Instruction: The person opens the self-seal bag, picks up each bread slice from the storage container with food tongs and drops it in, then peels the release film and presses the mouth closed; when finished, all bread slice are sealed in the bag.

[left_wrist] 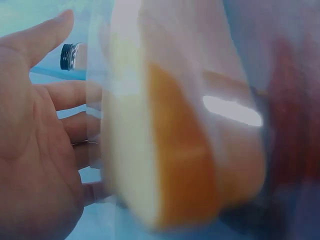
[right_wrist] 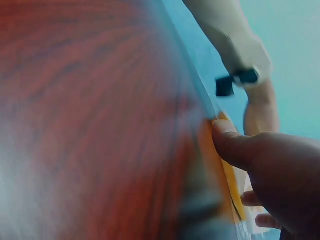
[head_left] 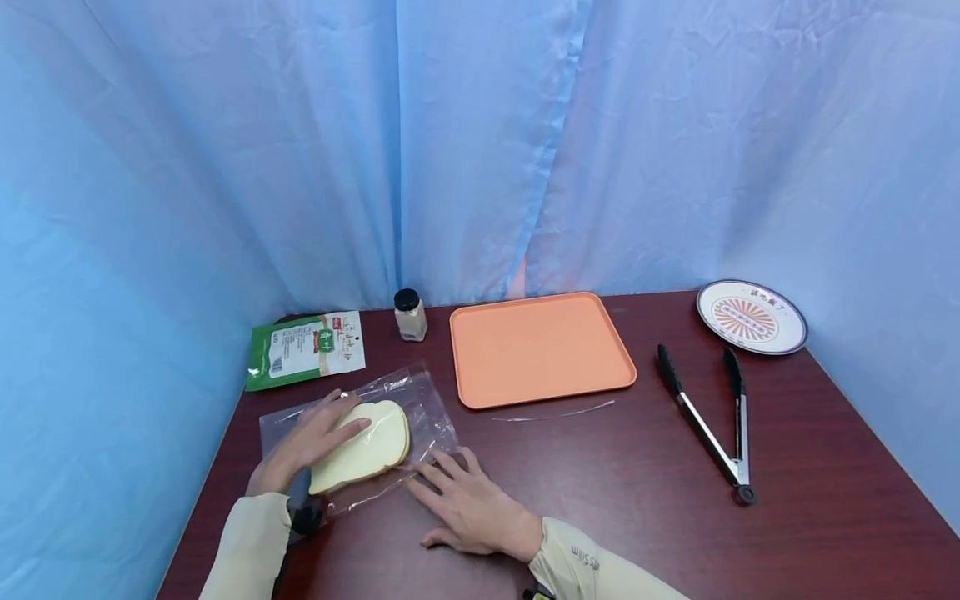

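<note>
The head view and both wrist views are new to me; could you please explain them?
There is no machine, just a person's bare left hand and right hand. The wide picture comes from a camera on the head, the close ones from each wrist. The left hand reaches partly over bread in a clear bag; the right hand's fingertips are at the bag's edge. Neither appears to grip anything. Also on the table: a green packet, a jar, an orange tray, tongs and a plate.
</note>
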The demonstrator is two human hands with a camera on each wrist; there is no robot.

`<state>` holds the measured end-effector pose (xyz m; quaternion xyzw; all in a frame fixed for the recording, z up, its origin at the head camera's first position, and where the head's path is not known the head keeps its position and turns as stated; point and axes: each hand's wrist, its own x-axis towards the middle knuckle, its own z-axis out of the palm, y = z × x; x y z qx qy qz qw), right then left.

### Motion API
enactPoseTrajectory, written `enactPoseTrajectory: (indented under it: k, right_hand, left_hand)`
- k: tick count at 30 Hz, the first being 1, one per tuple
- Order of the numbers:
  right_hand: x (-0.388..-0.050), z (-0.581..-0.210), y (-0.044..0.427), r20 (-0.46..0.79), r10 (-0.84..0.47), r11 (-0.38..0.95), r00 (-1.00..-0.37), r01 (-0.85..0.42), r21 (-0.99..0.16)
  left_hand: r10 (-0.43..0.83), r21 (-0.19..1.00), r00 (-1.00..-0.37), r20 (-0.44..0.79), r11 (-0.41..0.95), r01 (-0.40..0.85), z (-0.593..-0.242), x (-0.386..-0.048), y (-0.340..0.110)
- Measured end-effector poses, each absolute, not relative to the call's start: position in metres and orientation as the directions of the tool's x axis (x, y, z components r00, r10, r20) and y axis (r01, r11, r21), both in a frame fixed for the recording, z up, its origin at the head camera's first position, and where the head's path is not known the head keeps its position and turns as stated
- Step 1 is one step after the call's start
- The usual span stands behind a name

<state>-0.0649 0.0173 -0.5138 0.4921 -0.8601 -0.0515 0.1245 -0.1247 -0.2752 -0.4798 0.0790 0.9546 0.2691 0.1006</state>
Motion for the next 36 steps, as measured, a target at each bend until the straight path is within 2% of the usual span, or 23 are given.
enactPoseTrajectory:
  k: [11,24,36]
  right_hand:
    - [-0.084,-0.516,0.03,0.196,-0.815,0.574,-0.545,-0.805,0.15]
    - [-0.104,-0.517,0.031,0.204,-0.771,0.625,-0.603,-0.778,0.063]
    - [-0.113,-0.514,0.025,0.15,-0.743,0.659,-0.652,-0.752,-0.005]
  left_hand:
    - [0.153,0.528,-0.976,-0.154,0.848,0.049,-0.48,-0.091,-0.28]
    - [0.14,0.484,-0.989,-0.047,0.869,0.1,-0.486,-0.049,-0.275]
    - [0.073,0.532,-0.992,-0.102,0.847,0.008,-0.488,-0.012,-0.259]
